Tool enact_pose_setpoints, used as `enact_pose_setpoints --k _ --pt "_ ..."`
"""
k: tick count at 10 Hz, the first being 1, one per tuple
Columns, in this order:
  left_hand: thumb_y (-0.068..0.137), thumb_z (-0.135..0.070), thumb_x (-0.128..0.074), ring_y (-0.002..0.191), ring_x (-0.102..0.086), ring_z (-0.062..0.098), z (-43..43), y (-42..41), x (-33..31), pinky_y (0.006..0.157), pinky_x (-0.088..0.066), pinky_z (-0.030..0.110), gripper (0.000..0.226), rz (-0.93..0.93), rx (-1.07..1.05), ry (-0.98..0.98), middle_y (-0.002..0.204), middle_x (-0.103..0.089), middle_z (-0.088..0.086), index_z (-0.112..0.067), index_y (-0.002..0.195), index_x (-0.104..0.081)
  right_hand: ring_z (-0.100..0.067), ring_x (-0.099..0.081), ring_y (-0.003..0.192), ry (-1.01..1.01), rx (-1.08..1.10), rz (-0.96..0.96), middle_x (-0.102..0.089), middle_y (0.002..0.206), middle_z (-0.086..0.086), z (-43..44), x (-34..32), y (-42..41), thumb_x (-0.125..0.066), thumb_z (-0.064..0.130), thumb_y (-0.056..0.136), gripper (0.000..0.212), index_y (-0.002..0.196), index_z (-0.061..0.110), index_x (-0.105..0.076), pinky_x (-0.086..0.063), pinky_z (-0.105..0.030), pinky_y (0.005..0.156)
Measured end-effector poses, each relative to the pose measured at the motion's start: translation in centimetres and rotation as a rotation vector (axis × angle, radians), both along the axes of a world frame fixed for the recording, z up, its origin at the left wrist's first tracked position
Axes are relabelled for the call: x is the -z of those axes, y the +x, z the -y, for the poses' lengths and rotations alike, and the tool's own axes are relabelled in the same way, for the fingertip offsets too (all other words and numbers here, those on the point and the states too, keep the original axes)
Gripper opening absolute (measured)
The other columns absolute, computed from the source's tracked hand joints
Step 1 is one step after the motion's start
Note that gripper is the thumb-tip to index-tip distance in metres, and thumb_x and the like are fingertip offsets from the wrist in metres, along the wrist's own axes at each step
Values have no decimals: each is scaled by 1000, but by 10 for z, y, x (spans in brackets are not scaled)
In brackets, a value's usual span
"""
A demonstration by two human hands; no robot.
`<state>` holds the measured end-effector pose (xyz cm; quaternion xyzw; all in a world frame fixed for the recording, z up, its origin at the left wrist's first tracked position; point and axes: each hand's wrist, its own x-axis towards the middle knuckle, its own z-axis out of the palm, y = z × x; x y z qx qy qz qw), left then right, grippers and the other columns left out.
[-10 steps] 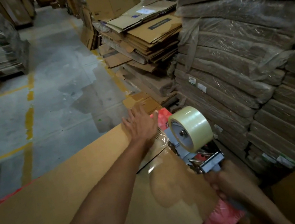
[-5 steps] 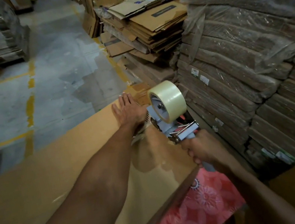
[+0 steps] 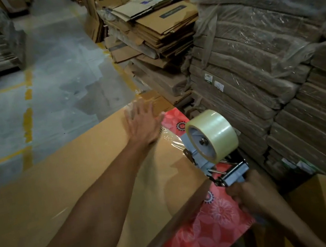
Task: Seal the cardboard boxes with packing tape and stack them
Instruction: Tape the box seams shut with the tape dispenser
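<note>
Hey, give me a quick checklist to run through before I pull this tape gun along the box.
1. Left hand flat on the far end of the cardboard box, fingers straight: ok.
2. Right hand gripping the handle of the tape gun: ok.
3. Tape roll well filled: ok.
4. Tape end stuck down beside the left hand: clear film shows there, but whether it has bonded, cannot tell.
5. Flap seam closed under the tape line: cannot tell.

Flat cardboard box (image 3: 63, 206); clear tape dispenser (image 3: 212, 147) at edge.
</note>
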<state>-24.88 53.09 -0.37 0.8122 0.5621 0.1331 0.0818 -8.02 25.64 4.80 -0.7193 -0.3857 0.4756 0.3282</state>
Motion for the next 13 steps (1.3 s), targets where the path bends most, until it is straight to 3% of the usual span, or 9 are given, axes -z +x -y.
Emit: enact_pose_setpoints --k 1,2,5,6,7,9,11,12,13 --pt "101 -47 -24 117 -51 16 50 12 -7 119 -25 54 46 143 398 -12 120 -62 0 -23 110 -63 5 -46 58 -30 -122 162 -52 67 17 0 2 -3 -55 30 76 9 74 38 -51 -40 -9 52" --pt "88 -53 -13 105 -57 21 57 15 7 113 -29 43 69 -117 554 -23 108 -68 3 -16 102 -70 -13 -37 42 -52 -47 174 -43 46 4 1 11 -2 -60 2 83 34 56 20 -50 -30 -25 46" --pt "74 -52 -7 101 -55 23 58 19 6 103 -22 35 76 -146 458 25 97 -68 4 -16 94 -71 5 -51 40 -43 57 54 -44 41 -2 6 -9 -11 -44 -6 102 45 62 15 -44 -43 -12 50" --pt "79 -54 -14 90 -55 23 61 18 5 100 -27 38 59 -102 465 -21 82 -63 2 -22 73 -64 11 -55 49 -57 15 70 -57 46 21 18 -7 -2 -55 4 98 39 61 17 -52 -46 -12 53" --pt "79 -61 -17 93 -55 19 62 18 2 105 -26 39 58 -111 455 -85 84 -65 -2 -28 70 -64 -9 -59 56 -46 38 193 -55 54 7 43 4 9 -65 -1 86 27 64 12 -57 -41 -23 51" --pt "81 -84 -14 111 -55 20 61 19 5 110 -23 41 83 -190 445 -125 97 -73 -5 -34 98 -78 -5 -49 45 -97 48 127 -56 60 4 86 13 10 -67 -7 80 26 67 14 -59 -38 -25 47" --pt "97 -25 -54 104 -60 19 93 35 2 92 -34 28 23 137 572 -11 111 -72 2 -17 106 -75 -16 -38 43 -52 200 -4 -45 47 0 84 23 5 -64 -13 72 42 47 20 -54 -27 -32 50" --pt "100 -25 -51 92 -63 19 113 36 16 87 -47 36 22 206 639 -106 105 -73 2 -18 103 -72 -15 -35 40 -89 232 -83 -43 44 0 84 26 2 -59 -15 75 48 42 19 -54 -25 -31 48" --pt "99 -39 -41 97 -58 22 112 33 25 99 -32 36 33 16 670 -60 99 -68 3 -18 97 -67 -15 -36 38 -76 236 -130 -44 46 0 84 25 2 -58 -15 78 36 59 14 -50 -26 -30 48"
